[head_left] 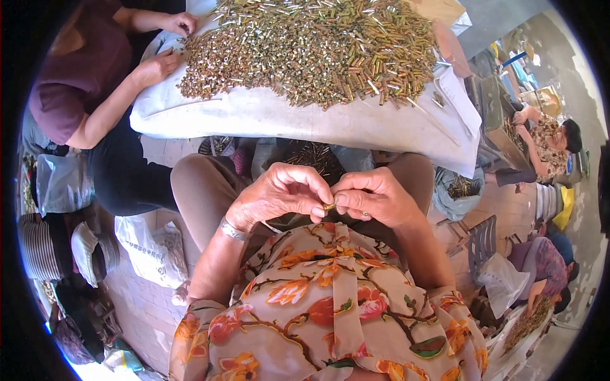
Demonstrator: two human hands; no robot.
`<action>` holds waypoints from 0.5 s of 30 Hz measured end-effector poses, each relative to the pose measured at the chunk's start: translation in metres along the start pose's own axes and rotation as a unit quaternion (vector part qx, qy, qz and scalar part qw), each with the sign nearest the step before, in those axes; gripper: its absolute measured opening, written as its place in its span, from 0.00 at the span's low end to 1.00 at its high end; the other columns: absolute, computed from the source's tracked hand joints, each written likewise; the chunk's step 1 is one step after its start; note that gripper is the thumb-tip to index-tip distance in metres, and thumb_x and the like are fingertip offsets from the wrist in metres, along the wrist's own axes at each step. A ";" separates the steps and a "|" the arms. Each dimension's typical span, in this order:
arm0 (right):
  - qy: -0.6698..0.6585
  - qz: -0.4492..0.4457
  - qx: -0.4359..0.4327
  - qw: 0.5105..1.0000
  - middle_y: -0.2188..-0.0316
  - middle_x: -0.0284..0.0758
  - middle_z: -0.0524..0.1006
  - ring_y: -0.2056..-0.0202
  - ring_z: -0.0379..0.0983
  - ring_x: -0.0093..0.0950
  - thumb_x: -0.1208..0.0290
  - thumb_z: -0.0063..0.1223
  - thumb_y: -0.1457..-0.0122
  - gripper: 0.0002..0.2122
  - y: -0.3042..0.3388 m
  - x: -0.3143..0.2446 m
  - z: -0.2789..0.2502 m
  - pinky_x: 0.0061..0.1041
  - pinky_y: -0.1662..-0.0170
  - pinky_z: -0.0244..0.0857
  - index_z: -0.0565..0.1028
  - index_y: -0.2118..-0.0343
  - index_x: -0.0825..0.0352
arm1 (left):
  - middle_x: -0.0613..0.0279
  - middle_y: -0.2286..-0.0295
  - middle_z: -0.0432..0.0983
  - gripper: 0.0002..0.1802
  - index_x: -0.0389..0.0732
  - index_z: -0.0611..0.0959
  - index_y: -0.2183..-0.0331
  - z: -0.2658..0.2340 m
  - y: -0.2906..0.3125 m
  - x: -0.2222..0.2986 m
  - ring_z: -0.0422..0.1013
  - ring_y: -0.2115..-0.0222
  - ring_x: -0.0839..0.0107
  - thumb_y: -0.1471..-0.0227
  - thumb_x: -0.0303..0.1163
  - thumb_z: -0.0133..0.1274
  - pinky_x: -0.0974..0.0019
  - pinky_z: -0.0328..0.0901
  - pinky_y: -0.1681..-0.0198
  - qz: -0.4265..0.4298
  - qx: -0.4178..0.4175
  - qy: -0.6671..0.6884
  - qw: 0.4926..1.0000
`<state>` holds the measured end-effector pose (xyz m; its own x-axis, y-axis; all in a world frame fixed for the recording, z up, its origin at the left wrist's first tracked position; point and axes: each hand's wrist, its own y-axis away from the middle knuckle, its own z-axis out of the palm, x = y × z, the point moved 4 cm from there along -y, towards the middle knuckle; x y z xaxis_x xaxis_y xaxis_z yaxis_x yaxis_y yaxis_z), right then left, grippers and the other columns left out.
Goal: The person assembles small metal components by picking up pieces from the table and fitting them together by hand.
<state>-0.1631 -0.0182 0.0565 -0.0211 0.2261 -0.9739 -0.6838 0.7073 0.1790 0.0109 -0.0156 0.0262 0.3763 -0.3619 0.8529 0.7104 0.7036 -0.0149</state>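
Observation:
My left hand (pixel 274 195) and my right hand (pixel 381 197) meet above my lap, fingertips nearly touching. Both pinch one tiny gold-coloured metal piece (pixel 328 206), mostly covered by the fingers, so its exact kind does not show. A large heap of small brass-coloured metal tubes (pixel 311 54) lies on the table ahead, the shorter ones at the left and longer ones at the right. White sheeting covers this table (pixel 210 120), whose near edge is just beyond my knees.
At the far left a person's hand (pixel 155 68) rests by the heap. Beneath the table stands a container of dark metal pieces (pixel 311 159). A lined bag (pixel 459 190) is right of my knee, a white plastic bag (pixel 151 251) left. Others sit at right near a chair (pixel 483 244).

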 end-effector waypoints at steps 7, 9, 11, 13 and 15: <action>-0.011 -0.043 0.139 0.989 0.75 0.30 0.75 0.76 0.67 0.16 0.66 0.48 0.37 0.12 -0.015 0.040 -0.018 0.17 0.72 0.63 0.76 0.63 0.71 | 0.69 0.70 0.77 0.14 0.38 0.81 0.61 -0.029 -0.021 -0.003 0.71 0.73 0.83 0.52 0.26 0.61 0.77 0.68 0.68 -0.027 0.168 -0.091 0.981; 0.112 -0.062 0.192 0.973 0.74 0.30 0.76 0.74 0.69 0.17 0.65 0.49 0.38 0.12 -0.021 0.041 -0.035 0.19 0.69 0.64 0.76 0.62 0.70 | 0.68 0.74 0.78 0.14 0.39 0.80 0.61 -0.055 -0.034 -0.009 0.71 0.75 0.83 0.52 0.28 0.60 0.76 0.67 0.70 -0.010 0.269 -0.308 0.913; 0.271 0.023 0.295 0.916 0.72 0.32 0.78 0.72 0.71 0.19 0.63 0.53 0.41 0.13 -0.024 0.031 -0.062 0.22 0.65 0.66 0.76 0.60 0.68 | 0.60 0.74 0.78 0.11 0.40 0.81 0.65 -0.063 -0.056 -0.002 0.73 0.77 0.72 0.54 0.31 0.61 0.69 0.68 0.71 0.030 0.352 -0.455 0.817; 0.362 -0.133 0.400 0.832 0.73 0.42 0.78 0.72 0.75 0.34 0.67 0.54 0.45 0.11 -0.037 0.028 -0.111 0.29 0.65 0.68 0.76 0.64 0.70 | 0.60 0.74 0.77 0.09 0.41 0.81 0.69 -0.065 -0.079 0.000 0.73 0.75 0.67 0.55 0.32 0.61 0.65 0.68 0.70 0.070 0.377 -0.541 0.749; 0.453 -0.115 0.467 0.751 0.72 0.46 0.77 0.69 0.75 0.44 0.67 0.55 0.47 0.10 -0.050 0.020 -0.146 0.36 0.65 0.68 0.75 0.68 0.70 | 0.59 0.72 0.76 0.08 0.42 0.80 0.71 -0.064 -0.094 0.001 0.74 0.73 0.57 0.55 0.34 0.60 0.59 0.68 0.69 0.098 0.406 -0.652 0.633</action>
<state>-0.2357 -0.1466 0.0073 -0.7579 -0.2226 -0.6132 0.0551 0.9148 -0.4002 -0.0175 -0.1209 -0.0051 -0.7762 0.2207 0.5907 -0.0128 0.9311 -0.3646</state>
